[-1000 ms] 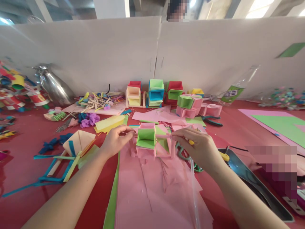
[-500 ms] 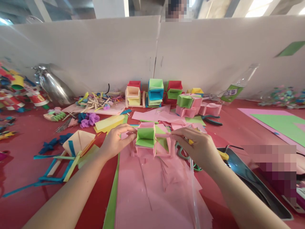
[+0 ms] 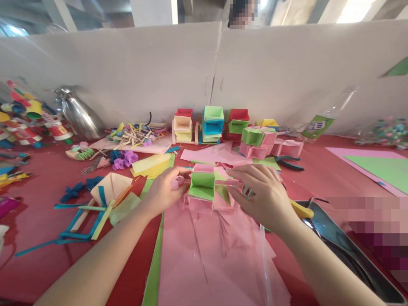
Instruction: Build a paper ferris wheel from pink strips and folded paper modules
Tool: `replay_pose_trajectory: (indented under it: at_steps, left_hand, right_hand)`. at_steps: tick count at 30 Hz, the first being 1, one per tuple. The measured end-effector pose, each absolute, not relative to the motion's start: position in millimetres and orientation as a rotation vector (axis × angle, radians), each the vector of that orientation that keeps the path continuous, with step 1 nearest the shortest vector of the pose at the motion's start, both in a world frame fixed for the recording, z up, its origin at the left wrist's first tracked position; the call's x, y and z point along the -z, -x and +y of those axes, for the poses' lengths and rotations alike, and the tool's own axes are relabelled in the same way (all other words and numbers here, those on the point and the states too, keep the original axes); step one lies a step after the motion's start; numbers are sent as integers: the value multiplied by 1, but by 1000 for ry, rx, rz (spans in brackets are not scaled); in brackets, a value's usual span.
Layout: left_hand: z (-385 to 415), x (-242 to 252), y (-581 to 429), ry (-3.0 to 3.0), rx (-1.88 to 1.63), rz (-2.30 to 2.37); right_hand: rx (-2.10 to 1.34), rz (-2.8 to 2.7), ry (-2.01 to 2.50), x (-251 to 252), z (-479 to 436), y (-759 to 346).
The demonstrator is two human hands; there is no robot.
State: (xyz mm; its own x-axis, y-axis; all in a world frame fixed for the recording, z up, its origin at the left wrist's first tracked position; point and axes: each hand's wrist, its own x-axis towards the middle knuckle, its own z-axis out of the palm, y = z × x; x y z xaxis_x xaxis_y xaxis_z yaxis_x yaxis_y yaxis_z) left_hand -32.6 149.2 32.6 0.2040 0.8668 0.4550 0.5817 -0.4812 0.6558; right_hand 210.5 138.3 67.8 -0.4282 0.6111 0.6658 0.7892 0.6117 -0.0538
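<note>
A small pink paper model [image 3: 201, 206] with a green folded box in its frame stands on pink paper sheets in front of me. My left hand [image 3: 166, 190] pinches the left end of its frame, with thumb and finger close together. At the right end, my right hand [image 3: 263, 189] has its fingers stretched out and its thumb apart, around the end of the frame. Whether those fingertips touch the paper is unclear. Scissors lie partly hidden behind the right hand.
Several finished paper box models [image 3: 213, 125] line the white partition [image 3: 127, 72]. Pliers [image 3: 288, 162] lie right of them. A black tray [image 3: 347, 246] with a yellow-handled tool [image 3: 301, 209] is at the right. A blue-and-cream paper frame [image 3: 83, 221] lies left, near a metal jug [image 3: 78, 112].
The view has shifted slightly, so everything sits further right. My right fingers have gone from a pinch at the model's right end to spread out over it. The left hand stays at its end.
</note>
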Motion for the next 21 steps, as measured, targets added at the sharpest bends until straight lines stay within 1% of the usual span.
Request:
replay_pose_trajectory:
  at_steps: [4, 14, 18, 21]
  left_hand:
    - [149, -32, 30, -2101, -1172, 1335]
    - [147, -32, 25, -1952, -1170, 1246]
    - [152, -27, 29, -1773, -1179, 1082]
    - [157, -25, 34, -1634, -1083, 961]
  right_hand:
    - [487, -2245, 1061, -68, 141, -200]
    - [455, -2242, 1059, -65, 141, -199]
    - [407, -2225, 1052, -66, 141, -203]
    - [258, -2190, 1052, -75, 139, -204]
